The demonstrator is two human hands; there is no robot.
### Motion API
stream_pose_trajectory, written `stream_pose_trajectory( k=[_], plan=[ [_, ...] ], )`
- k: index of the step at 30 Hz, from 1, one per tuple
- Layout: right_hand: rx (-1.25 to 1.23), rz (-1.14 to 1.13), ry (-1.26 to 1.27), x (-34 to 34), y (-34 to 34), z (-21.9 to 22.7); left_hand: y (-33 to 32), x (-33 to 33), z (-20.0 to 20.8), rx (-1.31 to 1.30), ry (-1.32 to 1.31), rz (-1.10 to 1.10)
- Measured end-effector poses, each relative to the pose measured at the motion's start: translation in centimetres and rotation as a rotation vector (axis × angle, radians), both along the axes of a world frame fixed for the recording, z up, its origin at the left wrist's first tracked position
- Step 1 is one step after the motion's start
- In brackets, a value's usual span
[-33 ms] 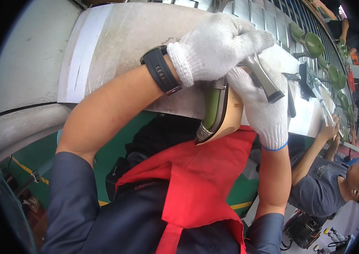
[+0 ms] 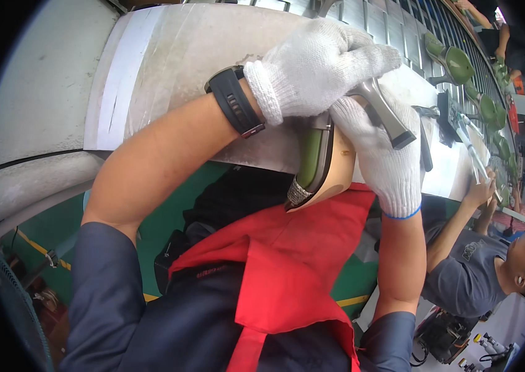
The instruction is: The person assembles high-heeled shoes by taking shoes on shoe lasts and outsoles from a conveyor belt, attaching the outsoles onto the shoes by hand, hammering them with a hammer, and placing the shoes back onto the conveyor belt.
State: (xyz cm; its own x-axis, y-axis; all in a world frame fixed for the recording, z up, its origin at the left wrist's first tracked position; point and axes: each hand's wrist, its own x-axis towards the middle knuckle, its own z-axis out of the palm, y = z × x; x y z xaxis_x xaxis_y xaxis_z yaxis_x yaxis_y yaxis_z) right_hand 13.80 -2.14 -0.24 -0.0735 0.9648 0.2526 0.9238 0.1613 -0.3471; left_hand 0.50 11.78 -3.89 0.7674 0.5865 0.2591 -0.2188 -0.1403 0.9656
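A: What's over on the left?

B: A pale curved table (image 2: pixel 169 68) with a white strip along it, and green floor below. The left hand (image 2: pixel 318 65), in a white knit glove with a black watch (image 2: pixel 236 101) at the wrist, is clenched over the heel end of a high-heeled shoe (image 2: pixel 321 164).

A: And where is the shoe?

B: Held at the table's near edge, just above a red apron (image 2: pixel 287 273). It's green inside with a tan sole, toe pointing down, metal heel sticking out to the right.

A: The other hand?

B: The right hand (image 2: pixel 380 155), gloved too, grips the shoe from beneath, so both hands cover its middle.

A: Further right?

B: More green shoes (image 2: pixel 458 62) lined up on a slatted belt, dark tools on the table, and a co-worker (image 2: pixel 479 273) in a grey shirt seated below.
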Motion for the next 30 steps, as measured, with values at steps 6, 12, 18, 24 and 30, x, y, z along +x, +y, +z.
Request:
stream_pose_trajectory(
  k=[6,12,18,24,30],
  plan=[
    [-0.089,-0.096,0.311,-0.2,-0.5,0.5,0.0,0.0,0.2,0.086,0.006,0.001],
    [-0.401,-0.228,0.597,-0.4,-2.7,0.5,-0.1,-0.9,0.9,0.055,0.116,0.003],
    [-0.334,-0.278,1.100,-2.7,-3.4,0.8,0.0,-0.3,0.2,0.101,0.036,0.041],
    [-0.323,-0.297,1.027,-2.1,-3.0,0.4,1.2,-1.4,1.6,-0.067,-0.088,-0.334],
    [-0.316,-0.326,1.060,-1.1,-0.7,-0.2,0.4,-1.7,0.9,0.257,0.229,0.002]
  ],
)
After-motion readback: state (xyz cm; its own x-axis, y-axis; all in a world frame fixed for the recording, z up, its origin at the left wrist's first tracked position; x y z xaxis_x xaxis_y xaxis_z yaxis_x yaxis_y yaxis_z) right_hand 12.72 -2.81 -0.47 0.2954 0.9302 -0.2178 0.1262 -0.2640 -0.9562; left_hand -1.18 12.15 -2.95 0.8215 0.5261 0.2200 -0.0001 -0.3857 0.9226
